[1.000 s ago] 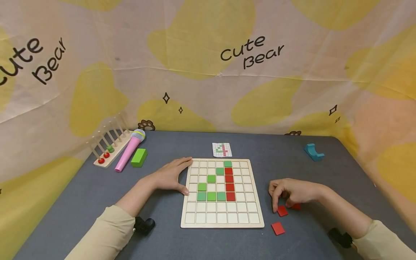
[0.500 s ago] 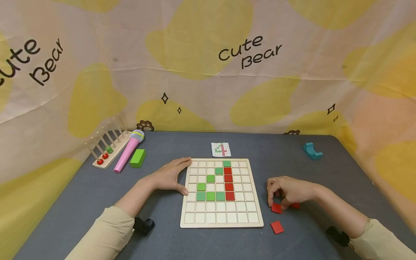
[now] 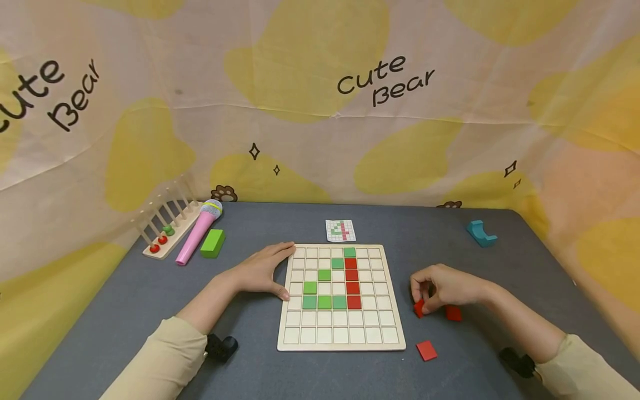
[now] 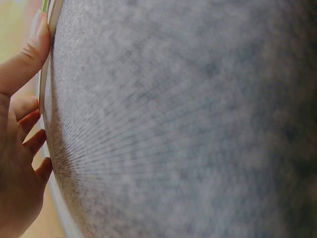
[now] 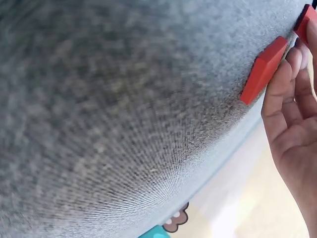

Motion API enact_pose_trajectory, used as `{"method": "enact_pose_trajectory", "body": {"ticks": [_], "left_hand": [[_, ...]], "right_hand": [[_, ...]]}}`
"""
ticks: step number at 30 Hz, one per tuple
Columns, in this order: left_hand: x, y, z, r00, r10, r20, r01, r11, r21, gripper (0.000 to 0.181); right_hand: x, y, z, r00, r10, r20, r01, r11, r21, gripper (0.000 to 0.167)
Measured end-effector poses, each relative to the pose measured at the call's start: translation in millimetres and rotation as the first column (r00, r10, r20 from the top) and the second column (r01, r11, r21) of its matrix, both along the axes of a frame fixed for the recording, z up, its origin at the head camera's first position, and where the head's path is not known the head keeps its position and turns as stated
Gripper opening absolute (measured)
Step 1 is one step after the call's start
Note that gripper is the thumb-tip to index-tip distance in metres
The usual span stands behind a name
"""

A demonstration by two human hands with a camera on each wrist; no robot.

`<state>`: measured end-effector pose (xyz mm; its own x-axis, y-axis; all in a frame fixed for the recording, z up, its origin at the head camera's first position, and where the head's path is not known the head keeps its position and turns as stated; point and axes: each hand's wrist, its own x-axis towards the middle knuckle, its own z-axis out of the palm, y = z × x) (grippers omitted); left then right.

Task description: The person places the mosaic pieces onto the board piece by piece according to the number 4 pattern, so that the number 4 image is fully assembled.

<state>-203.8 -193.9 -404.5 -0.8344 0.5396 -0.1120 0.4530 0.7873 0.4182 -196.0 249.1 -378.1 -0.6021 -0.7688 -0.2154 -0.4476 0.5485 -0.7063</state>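
Observation:
My left hand [image 3: 257,272] lies against the left edge of a wooden grid board [image 3: 340,335], thumb and fingers spread along the rim. In the left wrist view the thumb [image 4: 29,57] touches the board's edge. Green tiles [image 3: 324,275] and a column of red tiles [image 3: 352,275] fill several of its squares. To the right of the board, my right hand [image 3: 449,286] pinches a red square tile [image 3: 418,309] between thumb and fingers, tilted, close to the table. Another red tile [image 3: 453,313] lies under that hand, and a further one [image 3: 426,350] lies nearer the front.
Behind the board lies a small pattern card [image 3: 340,230]. At the back left are a peg rack [image 3: 172,233] with beads, a pink microphone [image 3: 199,233] and a green block [image 3: 213,243]. A blue curved block [image 3: 481,233] sits at the back right.
My right hand has moved from hovering over the red tiles to gripping one, drawing it slightly back and tilting it. The left hand stays at the board's edge.

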Motion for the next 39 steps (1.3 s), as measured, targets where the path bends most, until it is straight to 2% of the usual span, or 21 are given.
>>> {"method": "enact_pose_trajectory", "body": {"ticks": [12,17,24,30,39], "left_hand": [[-0.3,-0.7,-1.3,1.000,0.005,0.006,-0.005,1.000,0.006,0.114],[-0.2,-1.6,-2.3,1.000,-0.009,-0.016,0.009,1.000,0.011,0.114],[-1.0,-0.5,-1.9,1.000,-0.001,0.004,0.001,1.000,0.003,0.114],[0.4,0.6,0.0,1.000,0.005,0.014,-0.005,1.000,0.005,0.113],[0.8,-0.9,-0.3,1.000,0.001,-0.004,-0.001,1.000,0.000,0.114]], "right_hand": [[-0.8,-13.6,2.8,0.996,-0.077,-0.051,0.074,0.996,-0.056,0.011],[-0.4,-23.0,6.2,0.995,-0.094,-0.031,0.091,0.993,-0.076,0.011],[3.6,-40.3,6.9,0.995,-0.103,0.011,0.103,0.988,-0.113,0.011],[7.6,-56.7,3.7,0.993,-0.115,0.017,0.116,0.985,-0.129,0.013],[13.2,-82.3,5.1,0.991,-0.131,0.040,0.136,0.980,-0.146,0.012]]}}
